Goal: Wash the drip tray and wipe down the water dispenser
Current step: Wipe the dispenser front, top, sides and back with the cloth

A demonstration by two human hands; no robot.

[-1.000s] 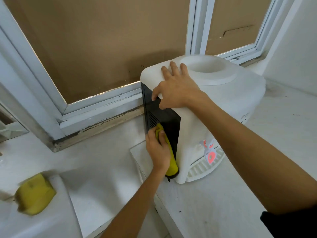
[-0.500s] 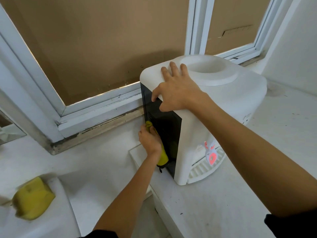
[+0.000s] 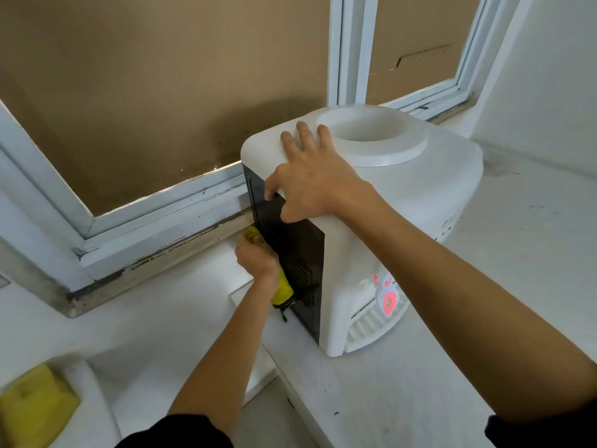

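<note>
A white tabletop water dispenser [image 3: 416, 221] stands on a white counter, its black back panel [image 3: 290, 234] turned toward me. My right hand [image 3: 316, 185] lies flat over its top front corner, fingers spread, thumb hooked on the panel's upper edge. My left hand [image 3: 256, 258] presses a yellow cloth [image 3: 282, 287] against the left part of the black panel. The white slotted drip tray [image 3: 371, 324] sits in place at the dispenser's base, under a red and white tap [image 3: 387, 299].
A white-framed window [image 3: 155, 218] backed with brown board runs behind the dispenser. A yellow sponge [image 3: 35, 405] lies at the lower left on a white rim. The white counter [image 3: 420, 399] steps down to a lower ledge left of the dispenser.
My left hand with the yellow cloth has slid left and toward the window across the black panel. My right hand has stayed on the dispenser's top.
</note>
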